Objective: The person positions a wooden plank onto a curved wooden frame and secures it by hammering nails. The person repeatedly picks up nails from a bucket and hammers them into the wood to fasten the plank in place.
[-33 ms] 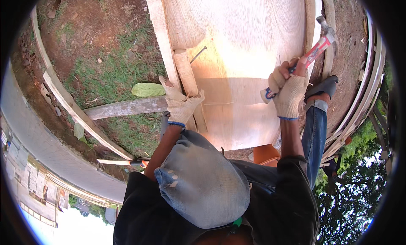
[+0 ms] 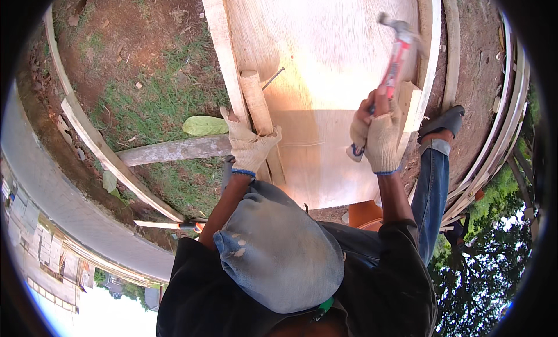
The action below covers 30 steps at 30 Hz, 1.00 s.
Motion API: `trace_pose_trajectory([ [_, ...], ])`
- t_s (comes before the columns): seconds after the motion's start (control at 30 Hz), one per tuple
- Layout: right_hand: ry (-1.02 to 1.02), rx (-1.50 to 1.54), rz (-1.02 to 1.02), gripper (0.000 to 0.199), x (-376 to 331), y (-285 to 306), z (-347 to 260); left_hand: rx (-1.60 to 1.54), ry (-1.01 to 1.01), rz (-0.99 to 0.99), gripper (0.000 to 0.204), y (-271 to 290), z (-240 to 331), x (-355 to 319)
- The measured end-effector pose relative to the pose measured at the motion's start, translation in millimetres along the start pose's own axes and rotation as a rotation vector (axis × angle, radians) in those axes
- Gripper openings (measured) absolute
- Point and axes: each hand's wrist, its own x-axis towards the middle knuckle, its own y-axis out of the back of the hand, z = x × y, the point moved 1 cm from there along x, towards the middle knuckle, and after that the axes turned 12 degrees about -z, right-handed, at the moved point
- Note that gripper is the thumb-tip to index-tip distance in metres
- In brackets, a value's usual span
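My left hand [image 2: 250, 144], in a cream knitted glove, is wrapped round a short wooden batten [image 2: 256, 101] lying along the left edge of a pale plywood panel [image 2: 325, 52]. A long nail [image 2: 273, 78] sticks out at a slant from the batten's right side, its head up and to the right. My right hand [image 2: 375, 133], also gloved, grips a claw hammer [image 2: 395, 61] by its red and blue handle. The hammer is raised over the right part of the panel, apart from the nail, and its head is slightly blurred.
A wooden block [image 2: 409, 107] sits at the panel's right edge. A weathered plank [image 2: 177, 150] and a green leaf [image 2: 204, 125] lie on the grass at left. An orange-handled saw [image 2: 186, 225] is low at left. An orange container [image 2: 365, 214] stands below the panel.
My right hand and the hammer have moved left over the panel, uncovering the wooden block at the right edge. My left hand, the batten and the nail stay about where they were.
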Motion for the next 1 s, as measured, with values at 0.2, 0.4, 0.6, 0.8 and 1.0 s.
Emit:
trace_pose_trajectory([
  [0.2, -0.02, -0.431, -0.042, 0.041, 7, 6, -65, 0.062, 0.051, 0.02, 0.142, 2, -2, 4],
  [0.4, -0.172, -0.206, -0.073, 0.035, -10, -10, -11, 0.202, 0.048, 0.049, 0.142, -4, -10, 7],
  [0.6, 0.174, 0.065, -0.163, 0.04, 11, 25, -83, 0.147, 0.029, 0.043, 0.148, -2, -12, 5],
  [0.8, -0.54, -0.831, -0.279, 0.039, 4, -25, -6, 0.145, 0.032, 0.045, 0.147, -3, -11, 12],
  [1.0, 0.067, -0.039, -0.245, 0.032, 26, -6, -66, 0.054, 0.107, -0.045, 0.147, 8, 5, 6],
])
